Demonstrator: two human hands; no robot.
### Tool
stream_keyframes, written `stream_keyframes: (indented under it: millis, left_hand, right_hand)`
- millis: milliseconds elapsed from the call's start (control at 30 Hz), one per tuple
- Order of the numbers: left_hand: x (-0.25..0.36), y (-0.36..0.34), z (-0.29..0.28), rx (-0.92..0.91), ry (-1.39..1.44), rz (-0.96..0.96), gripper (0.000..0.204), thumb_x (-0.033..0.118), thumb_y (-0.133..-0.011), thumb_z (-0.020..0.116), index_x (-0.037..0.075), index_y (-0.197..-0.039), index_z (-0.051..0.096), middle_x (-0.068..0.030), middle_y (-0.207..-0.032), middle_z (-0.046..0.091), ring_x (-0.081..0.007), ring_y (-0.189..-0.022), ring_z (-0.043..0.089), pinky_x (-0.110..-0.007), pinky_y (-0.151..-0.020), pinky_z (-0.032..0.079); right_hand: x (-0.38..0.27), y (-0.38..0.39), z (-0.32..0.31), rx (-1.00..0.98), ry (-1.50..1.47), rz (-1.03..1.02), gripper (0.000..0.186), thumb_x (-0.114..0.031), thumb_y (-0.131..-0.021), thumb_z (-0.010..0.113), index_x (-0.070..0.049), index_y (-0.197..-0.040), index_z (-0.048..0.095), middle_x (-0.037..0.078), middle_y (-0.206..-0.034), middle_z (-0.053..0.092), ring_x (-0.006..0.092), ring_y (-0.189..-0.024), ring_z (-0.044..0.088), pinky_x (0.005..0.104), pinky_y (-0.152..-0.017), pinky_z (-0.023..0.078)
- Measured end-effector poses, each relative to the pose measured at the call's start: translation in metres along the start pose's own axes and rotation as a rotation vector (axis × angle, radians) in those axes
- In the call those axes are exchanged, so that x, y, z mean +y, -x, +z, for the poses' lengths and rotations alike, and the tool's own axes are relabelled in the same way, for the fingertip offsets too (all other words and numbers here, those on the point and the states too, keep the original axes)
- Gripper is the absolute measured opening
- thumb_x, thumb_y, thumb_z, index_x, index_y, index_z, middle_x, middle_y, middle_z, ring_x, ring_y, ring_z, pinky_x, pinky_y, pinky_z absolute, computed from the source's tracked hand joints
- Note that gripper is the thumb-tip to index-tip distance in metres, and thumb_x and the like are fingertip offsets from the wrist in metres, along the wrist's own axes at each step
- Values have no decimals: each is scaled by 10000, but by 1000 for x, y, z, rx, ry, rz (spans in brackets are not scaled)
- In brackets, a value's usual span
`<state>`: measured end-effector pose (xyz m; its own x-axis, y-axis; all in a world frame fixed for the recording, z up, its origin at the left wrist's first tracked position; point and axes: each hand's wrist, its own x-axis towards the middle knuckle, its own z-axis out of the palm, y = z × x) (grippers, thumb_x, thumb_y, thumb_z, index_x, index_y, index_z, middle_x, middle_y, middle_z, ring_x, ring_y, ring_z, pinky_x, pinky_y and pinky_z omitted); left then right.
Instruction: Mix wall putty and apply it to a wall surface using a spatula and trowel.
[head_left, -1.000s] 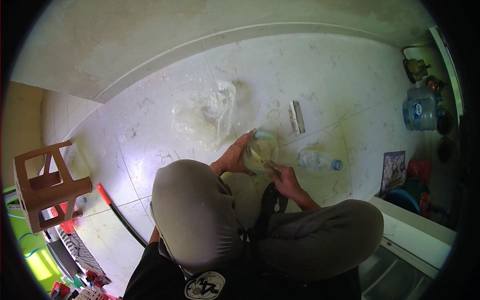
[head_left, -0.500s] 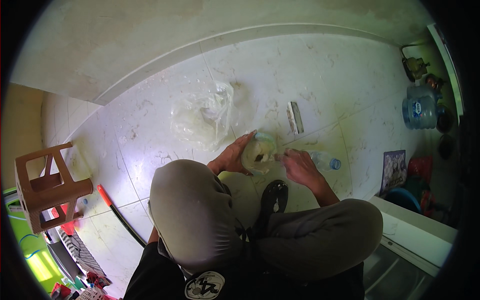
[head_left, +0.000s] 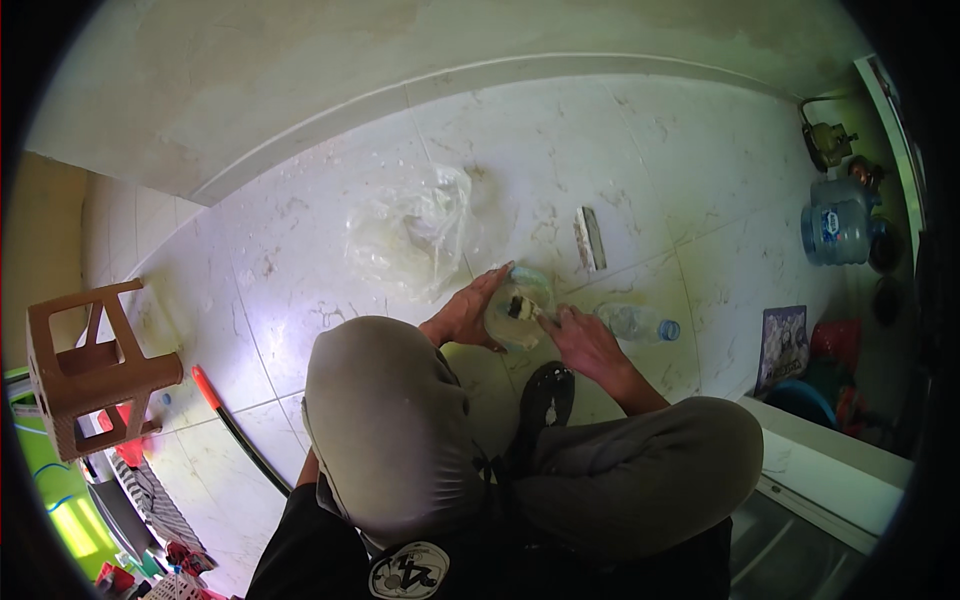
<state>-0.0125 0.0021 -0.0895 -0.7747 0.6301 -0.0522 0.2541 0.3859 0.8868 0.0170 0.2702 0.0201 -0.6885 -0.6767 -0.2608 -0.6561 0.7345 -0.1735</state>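
Note:
My left hand [head_left: 466,312] grips the left side of a pale, translucent bowl [head_left: 541,282], fingers along its far edge and thumb on the near side. In the bowl is a whitish paste. My right hand [head_left: 587,343] is closed around the handle of a small scraper-like tool [head_left: 517,307]. Its dark end is inside the bowl, with a pale lump beside it; the exact kind of tool is hard to make out. Beside my right hand a clear plastic bottle [head_left: 632,321] with a blue cap lies on its side on the floor.
A crumpled clear plastic bag [head_left: 408,232] and a narrow whitish strip [head_left: 590,239] lie beyond the bowl. A brown stool [head_left: 105,365] and an orange-tipped dark pole [head_left: 235,428] are at left. A large blue water jug [head_left: 835,233] stands at right.
My right hand has shifted slightly left and nearer with the tool. The tool's dark end now shows more in the bowl, with a pale lump at it. My left hand stays on the bowl.

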Motion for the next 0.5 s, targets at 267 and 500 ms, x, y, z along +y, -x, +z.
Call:
stream_keyframes:
  millis: [267,500]
  left_hand:
    - [0,1,-2,26,-73,-3,1542,337,-511,1038,44,-1682,79,-246,-1615,412,-441,-1499,386,-471,-1227,391]
    - [-3,3,0,39,-62,22,1530,338,-524,1027,49,-1682,70,-248,-1622,402,-451,-1500,381,-475,-1227,396]
  right_hand:
    - [-9,2,-11,-48,-83,-6,580,-17,-813,650,-40,-1392,632,258,-1157,634,388,-996,699,468,-768,582]
    - [-23,1,-25,-148,-125,23,618,-53,-804,666,-47,-1419,614,258,-1141,639,391,-905,717,489,-717,591]
